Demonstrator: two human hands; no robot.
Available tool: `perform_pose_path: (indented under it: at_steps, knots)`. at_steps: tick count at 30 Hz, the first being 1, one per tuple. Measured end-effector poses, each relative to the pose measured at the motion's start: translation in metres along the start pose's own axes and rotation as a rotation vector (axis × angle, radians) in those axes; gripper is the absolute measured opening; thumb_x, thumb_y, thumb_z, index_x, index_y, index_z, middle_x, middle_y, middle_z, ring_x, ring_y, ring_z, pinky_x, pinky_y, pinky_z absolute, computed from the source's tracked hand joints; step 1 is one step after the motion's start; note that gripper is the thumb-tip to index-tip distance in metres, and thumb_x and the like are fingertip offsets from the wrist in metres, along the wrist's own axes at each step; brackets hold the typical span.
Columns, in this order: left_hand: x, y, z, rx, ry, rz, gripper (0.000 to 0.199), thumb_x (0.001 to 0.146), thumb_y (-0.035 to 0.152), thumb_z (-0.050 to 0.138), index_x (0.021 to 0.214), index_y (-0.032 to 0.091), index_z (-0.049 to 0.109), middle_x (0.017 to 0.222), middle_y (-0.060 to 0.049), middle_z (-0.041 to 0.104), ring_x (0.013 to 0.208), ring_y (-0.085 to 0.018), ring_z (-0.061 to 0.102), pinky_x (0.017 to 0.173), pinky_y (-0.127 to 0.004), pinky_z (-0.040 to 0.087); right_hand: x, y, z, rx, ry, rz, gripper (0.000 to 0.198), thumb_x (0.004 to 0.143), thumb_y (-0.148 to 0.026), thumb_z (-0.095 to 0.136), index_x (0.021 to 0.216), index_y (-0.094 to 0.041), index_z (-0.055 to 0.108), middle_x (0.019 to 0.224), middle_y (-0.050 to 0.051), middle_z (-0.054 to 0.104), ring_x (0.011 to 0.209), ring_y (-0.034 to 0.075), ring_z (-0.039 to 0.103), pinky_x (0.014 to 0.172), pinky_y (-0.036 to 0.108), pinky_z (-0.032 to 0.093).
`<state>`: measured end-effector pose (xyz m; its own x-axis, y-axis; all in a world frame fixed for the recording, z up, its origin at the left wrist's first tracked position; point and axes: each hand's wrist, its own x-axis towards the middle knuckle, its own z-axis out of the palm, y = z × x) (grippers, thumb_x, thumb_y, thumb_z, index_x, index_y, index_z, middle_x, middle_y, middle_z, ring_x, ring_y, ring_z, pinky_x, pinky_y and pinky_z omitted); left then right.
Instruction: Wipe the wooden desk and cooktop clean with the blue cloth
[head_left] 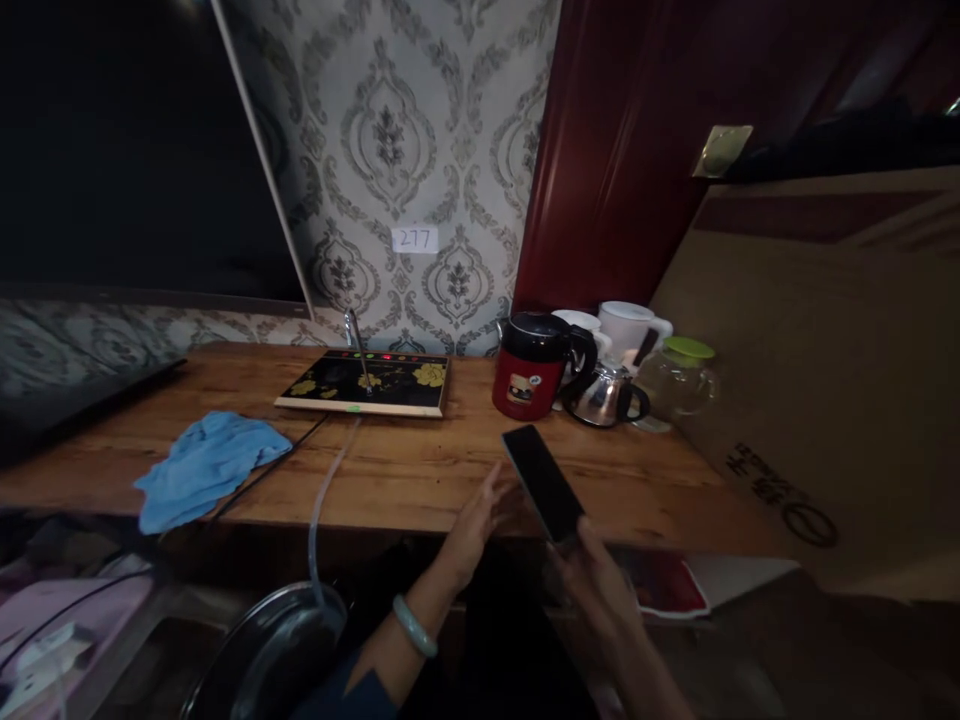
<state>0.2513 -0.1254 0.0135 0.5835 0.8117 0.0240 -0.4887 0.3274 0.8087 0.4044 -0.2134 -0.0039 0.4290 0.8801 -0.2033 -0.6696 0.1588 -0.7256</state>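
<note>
My right hand grips the lower end of a dark smartphone, which tilts up and to the left over the front of the wooden counter. Its screen is dark. To the left of the phone is my left hand, fingers stretched out and apart, holding nothing. The fingertips are near the phone's edge; whether they touch it I cannot tell. A pale green bangle circles my left wrist.
A black tea stove panel with a metal spout stands at the back. Right of it are a red kettle, a steel teapot, white jugs and a glass pitcher. A blue cloth lies left; below is a pot.
</note>
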Motion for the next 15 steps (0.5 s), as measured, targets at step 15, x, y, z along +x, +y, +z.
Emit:
perform_pose_path:
  at_steps: [15]
  knots:
    - [0.016, 0.049, -0.051, -0.259, 0.09, -0.065, 0.078, 0.092, 0.069, 0.029, 0.114, 0.005, 0.069, 0.107, -0.018, 0.074, 0.1, -0.029, 0.07, 0.095, -0.044, 0.053, 0.016, 0.063, 0.102, -0.073, -0.274, 0.118, 0.047, 0.071, -0.056, 0.078, 0.102, -0.022, 0.07, 0.084, 0.003, 0.075, 0.067, 0.017, 0.07, 0.056, 0.027, 0.056]
